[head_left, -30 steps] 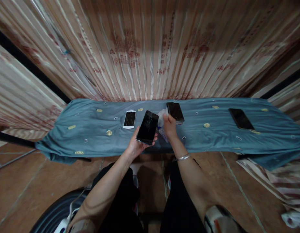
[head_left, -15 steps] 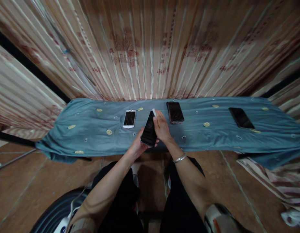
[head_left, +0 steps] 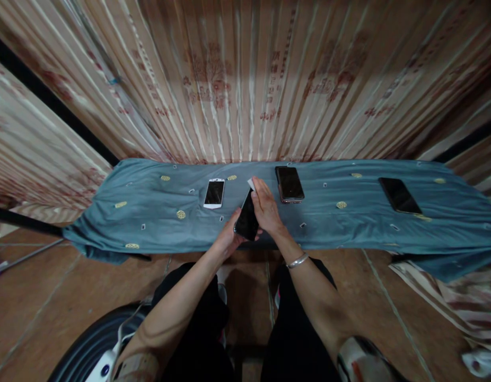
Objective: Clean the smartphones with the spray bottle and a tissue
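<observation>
While lying tilted, long axis pointing away toward the counter (head_left: 349, 223): black phone (head_left: 246, 220) being cradled in left hand (head_left: 228, 239); right hand (head_left: 266, 209) pressing a white wipe (head_left: 251, 184) against its top, fingers closed.

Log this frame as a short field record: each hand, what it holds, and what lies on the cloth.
left hand: holds black phone from below
right hand: presses small white piece against the held phone's top
cloth: blue-grey, patterned
on cloth: white phone, dark phone, far-right dark phone
right wrist: silver bangle
</observation>
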The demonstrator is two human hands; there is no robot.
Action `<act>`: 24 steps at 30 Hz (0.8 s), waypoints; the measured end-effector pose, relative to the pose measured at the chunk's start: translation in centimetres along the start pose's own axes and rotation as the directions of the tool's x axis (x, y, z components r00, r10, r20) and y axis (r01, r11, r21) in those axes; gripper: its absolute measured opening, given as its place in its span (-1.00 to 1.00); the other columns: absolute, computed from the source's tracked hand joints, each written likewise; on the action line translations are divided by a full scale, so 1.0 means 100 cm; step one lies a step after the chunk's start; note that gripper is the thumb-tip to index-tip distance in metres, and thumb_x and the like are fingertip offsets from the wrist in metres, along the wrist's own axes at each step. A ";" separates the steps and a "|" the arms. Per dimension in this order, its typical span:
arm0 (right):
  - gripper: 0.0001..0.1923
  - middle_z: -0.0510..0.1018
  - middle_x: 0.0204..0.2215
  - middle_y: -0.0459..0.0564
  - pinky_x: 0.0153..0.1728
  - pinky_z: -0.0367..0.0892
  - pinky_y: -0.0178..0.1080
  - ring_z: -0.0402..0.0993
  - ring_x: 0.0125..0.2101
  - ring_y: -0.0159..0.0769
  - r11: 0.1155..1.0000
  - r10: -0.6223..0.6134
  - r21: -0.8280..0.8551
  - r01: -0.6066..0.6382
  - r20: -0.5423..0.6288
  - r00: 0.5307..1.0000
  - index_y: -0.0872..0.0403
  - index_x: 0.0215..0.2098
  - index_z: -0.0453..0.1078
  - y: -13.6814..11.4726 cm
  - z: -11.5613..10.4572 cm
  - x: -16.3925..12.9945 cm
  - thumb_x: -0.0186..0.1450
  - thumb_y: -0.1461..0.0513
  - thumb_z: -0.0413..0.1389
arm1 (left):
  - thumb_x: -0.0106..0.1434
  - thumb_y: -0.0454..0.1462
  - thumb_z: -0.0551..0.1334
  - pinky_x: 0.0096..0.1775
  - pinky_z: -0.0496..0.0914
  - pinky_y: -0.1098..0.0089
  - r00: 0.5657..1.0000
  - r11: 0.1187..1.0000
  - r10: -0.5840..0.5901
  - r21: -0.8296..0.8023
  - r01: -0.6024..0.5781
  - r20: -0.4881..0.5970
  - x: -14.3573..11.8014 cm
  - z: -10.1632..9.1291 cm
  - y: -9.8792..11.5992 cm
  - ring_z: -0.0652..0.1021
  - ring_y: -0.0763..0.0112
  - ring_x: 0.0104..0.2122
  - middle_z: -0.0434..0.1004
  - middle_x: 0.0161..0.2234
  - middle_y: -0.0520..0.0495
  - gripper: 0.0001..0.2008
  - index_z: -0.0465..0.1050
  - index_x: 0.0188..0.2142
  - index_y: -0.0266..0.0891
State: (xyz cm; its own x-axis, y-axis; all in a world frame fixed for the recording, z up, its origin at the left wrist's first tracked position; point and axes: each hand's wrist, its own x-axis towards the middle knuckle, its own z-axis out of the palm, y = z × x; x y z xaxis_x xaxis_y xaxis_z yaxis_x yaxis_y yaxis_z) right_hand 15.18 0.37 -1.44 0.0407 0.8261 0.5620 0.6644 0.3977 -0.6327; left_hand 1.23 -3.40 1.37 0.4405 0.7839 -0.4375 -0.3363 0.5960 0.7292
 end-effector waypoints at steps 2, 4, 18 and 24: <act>-0.42 0.24 0.32 0.18 0.34 0.05 0.06 0.09 0.34 -0.19 0.999 0.038 0.004 -0.038 -0.021 0.999 0.14 0.37 0.04 0.000 0.001 -0.001 0.49 0.06 -0.28 | 0.44 -0.09 -0.07 -0.44 0.54 0.32 1.000 1.000 0.009 0.004 -0.009 -0.003 0.000 0.002 0.001 0.64 0.26 -0.47 0.64 -0.37 -0.22 -0.55 0.46 -0.09 -0.37; -0.42 0.25 0.31 0.22 0.32 0.09 0.06 0.15 0.32 -0.17 0.996 0.095 0.001 -0.095 -0.053 0.994 0.17 0.37 0.02 0.000 0.001 -0.002 0.48 0.08 -0.28 | 0.44 -0.10 -0.07 -0.45 0.54 0.32 1.000 1.000 0.023 -0.006 -0.023 0.006 0.000 0.003 0.000 0.64 0.26 -0.49 0.64 -0.39 -0.20 -0.57 0.45 -0.10 -0.36; -0.51 0.40 0.19 0.29 0.27 0.15 0.08 0.26 0.24 -0.10 0.987 0.014 -0.157 -0.035 -0.132 0.991 0.23 0.21 0.28 0.003 0.001 -0.002 0.46 0.15 -0.21 | 0.45 -0.10 -0.12 -0.46 0.52 0.32 1.000 0.999 0.017 -0.043 -0.016 0.013 0.002 0.004 -0.001 0.64 0.25 -0.48 0.64 -0.39 -0.21 -0.52 0.45 -0.05 -0.37; -0.56 0.44 0.15 0.24 0.23 0.17 0.10 0.29 0.20 -0.10 0.989 -0.014 -0.146 0.000 -0.101 0.995 0.17 0.18 0.33 0.006 -0.001 0.000 0.43 0.26 -0.19 | 0.44 -0.10 -0.07 -0.46 0.52 0.32 1.000 0.997 0.021 -0.079 -0.020 0.017 0.004 0.002 -0.002 0.63 0.25 -0.50 0.63 -0.39 -0.22 -0.55 0.45 -0.03 -0.36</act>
State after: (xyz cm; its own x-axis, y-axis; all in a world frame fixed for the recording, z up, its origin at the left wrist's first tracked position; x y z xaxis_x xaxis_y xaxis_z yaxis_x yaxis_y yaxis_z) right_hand 15.66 0.56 -1.75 0.1059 0.7760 0.6218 0.7665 0.3346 -0.5482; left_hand 1.60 -3.23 1.18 0.4475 0.7933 -0.4128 -0.4099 0.5922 0.6937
